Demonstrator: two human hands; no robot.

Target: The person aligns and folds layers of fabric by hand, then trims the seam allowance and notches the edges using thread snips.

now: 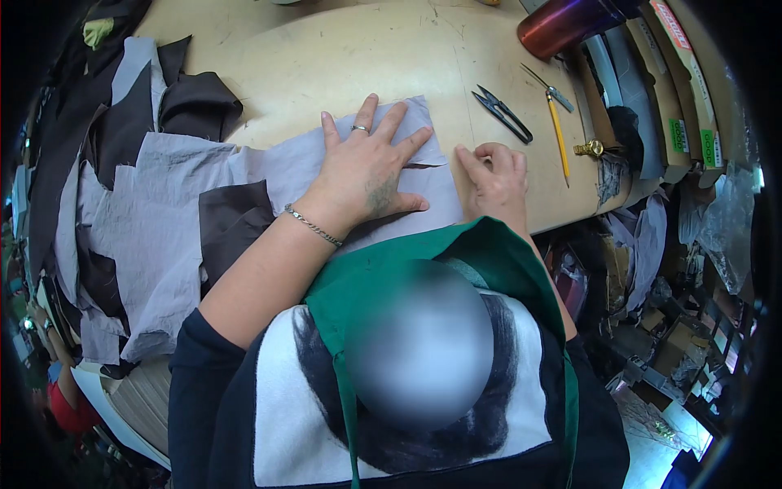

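Note:
My left hand [371, 167] lies flat with fingers spread on a thin grey fabric piece [281, 163], which it presses against the table. A ring and a chain bracelet are on this hand and wrist. Just beyond the fabric's right edge, my right hand [497, 183] rests on the table with its fingers curled in. Whatever those fingers may hold is hidden. A slit or overlap shows in the fabric near its right end. Dark brown fabric [236, 220] lies against the grey cloth beside my left forearm.
Right of my hands lie black thread snips [503, 114], a yellow pencil [558, 138], a small pointed tool [548, 87] and a gold watch [589, 148]. A tumbler [570, 28] and boxes [680, 81] stand at the right edge. Dark and grey cloth [90, 179] piles up on the left.

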